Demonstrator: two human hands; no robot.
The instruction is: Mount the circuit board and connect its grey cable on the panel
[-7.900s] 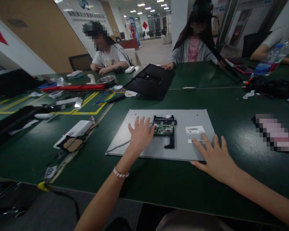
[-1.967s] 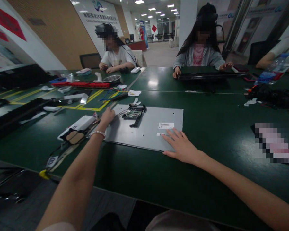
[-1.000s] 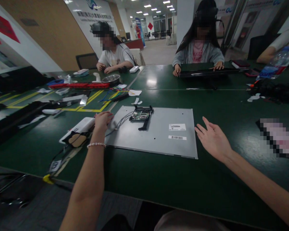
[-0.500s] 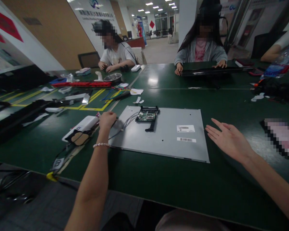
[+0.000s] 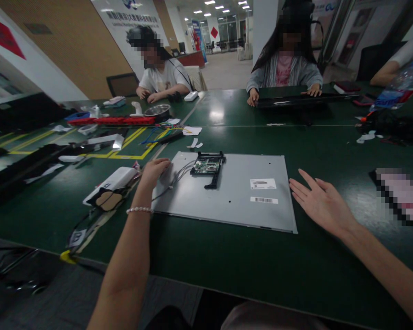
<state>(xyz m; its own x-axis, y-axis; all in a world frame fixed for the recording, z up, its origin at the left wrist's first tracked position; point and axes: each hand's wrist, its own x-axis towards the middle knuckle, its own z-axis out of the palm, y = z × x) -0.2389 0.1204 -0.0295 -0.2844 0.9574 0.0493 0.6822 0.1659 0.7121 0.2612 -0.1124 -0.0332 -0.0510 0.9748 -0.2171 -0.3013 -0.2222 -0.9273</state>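
A flat silver-grey display panel (image 5: pixel 241 211) lies back side up in front of me, with two white labels on its right part. On it sits a green circuit board (image 5: pixel 207 166) in a black bracket (image 5: pixel 211 185). Thin grey cables (image 5: pixel 181 175) run from the board toward the panel's left edge. My left hand (image 5: pixel 154 172) is at that left edge, fingers stretched over it; nothing shows in them, though their undersides are hidden. Beside the right edge, my right hand (image 5: pixel 323 201) is open and holds nothing, its fingertips close to the panel.
Left of my hand lies a white power bank (image 5: pixel 115 181) with a cable. Farther left are long black frame parts (image 5: pixel 30 169) and a red strip (image 5: pixel 113 121). A phone (image 5: pixel 399 192) lies right. Across the table, a person's hands touch a black panel (image 5: pixel 296 101).
The fingers of my left hand have gone from curled to straighter at the panel's left edge. My right hand keeps its open pose. The whole view has shifted slightly.
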